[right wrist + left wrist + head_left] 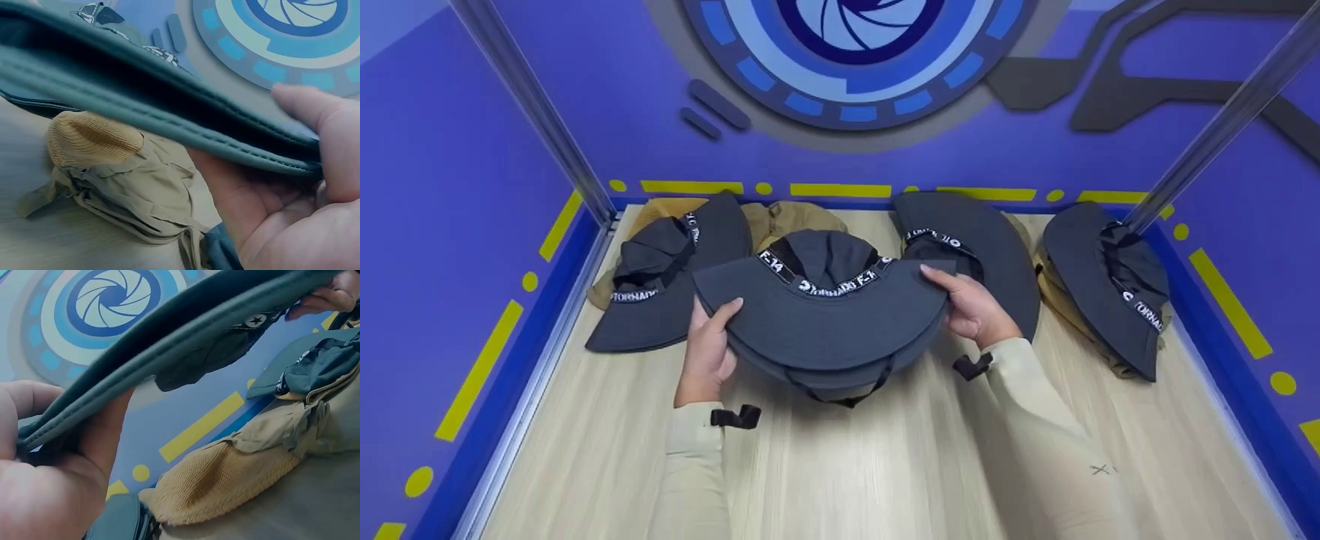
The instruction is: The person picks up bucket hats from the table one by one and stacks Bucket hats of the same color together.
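A dark grey brimmed hat (840,322) is held up in front of me, above the tabletop. Its brim shows in two layers, one over the other, and lettered tape runs along the inner edge. Below the brim hangs a black chin strap (851,403). My left hand (709,352) pinches the brim's left end, thumb on top and fingers underneath. At the other end, my right hand (976,309) grips the brim the same way. Both wrist views show a dark gap between the brim layers (169,349).
Dark grey hats lie at the left (656,319), right of centre (997,255) and far right (1084,277). Tan hats (802,217) lie among them, one with a yellowish knitted part (225,486). Blue printed walls (840,169) enclose the wood-grain table (847,480).
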The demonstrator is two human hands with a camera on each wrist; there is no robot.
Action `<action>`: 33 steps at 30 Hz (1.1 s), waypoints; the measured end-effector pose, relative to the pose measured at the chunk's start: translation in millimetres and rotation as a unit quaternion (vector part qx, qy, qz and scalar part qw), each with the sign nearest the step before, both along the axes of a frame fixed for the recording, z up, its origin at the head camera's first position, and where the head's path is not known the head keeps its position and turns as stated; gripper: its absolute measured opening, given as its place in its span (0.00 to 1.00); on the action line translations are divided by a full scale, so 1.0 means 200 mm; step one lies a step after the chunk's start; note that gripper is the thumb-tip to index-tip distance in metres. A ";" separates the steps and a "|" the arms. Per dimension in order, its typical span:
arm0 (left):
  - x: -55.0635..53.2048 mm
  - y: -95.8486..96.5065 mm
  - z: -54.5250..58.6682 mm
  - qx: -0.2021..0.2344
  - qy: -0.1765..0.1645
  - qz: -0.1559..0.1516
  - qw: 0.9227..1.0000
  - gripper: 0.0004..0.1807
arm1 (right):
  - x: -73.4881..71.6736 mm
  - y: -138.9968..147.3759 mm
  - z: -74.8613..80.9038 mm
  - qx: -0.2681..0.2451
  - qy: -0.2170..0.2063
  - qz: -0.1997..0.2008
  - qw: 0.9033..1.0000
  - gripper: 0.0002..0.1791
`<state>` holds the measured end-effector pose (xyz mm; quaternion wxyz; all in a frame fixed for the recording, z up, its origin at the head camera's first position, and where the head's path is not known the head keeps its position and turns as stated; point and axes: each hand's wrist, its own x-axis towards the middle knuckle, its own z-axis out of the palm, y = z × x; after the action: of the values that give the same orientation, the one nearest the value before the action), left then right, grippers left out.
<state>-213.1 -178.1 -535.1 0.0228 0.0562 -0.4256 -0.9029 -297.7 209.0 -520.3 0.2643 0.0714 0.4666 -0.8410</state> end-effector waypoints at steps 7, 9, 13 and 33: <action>0.02 -0.09 0.00 -0.010 -0.003 -0.017 1.000 0.48 | 0.05 -0.06 0.03 0.030 0.034 -0.033 0.998 0.08; 0.02 -0.12 0.02 -0.022 -0.014 -0.002 1.000 0.45 | 0.07 -0.09 0.05 0.036 0.050 -0.042 0.997 0.10; -0.02 -0.19 0.09 -0.094 -0.019 0.060 0.994 0.34 | 0.09 -0.15 0.10 0.063 0.097 -0.055 0.992 0.13; 0.14 -0.45 -0.05 -0.310 -0.068 0.154 0.936 0.29 | 0.38 -0.50 -0.18 0.080 0.073 -0.108 0.988 0.10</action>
<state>-185.2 -269.0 -545.0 0.1492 0.1721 -0.6711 -0.7055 -222.0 108.6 -555.8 0.1303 0.0806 0.5402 -0.8275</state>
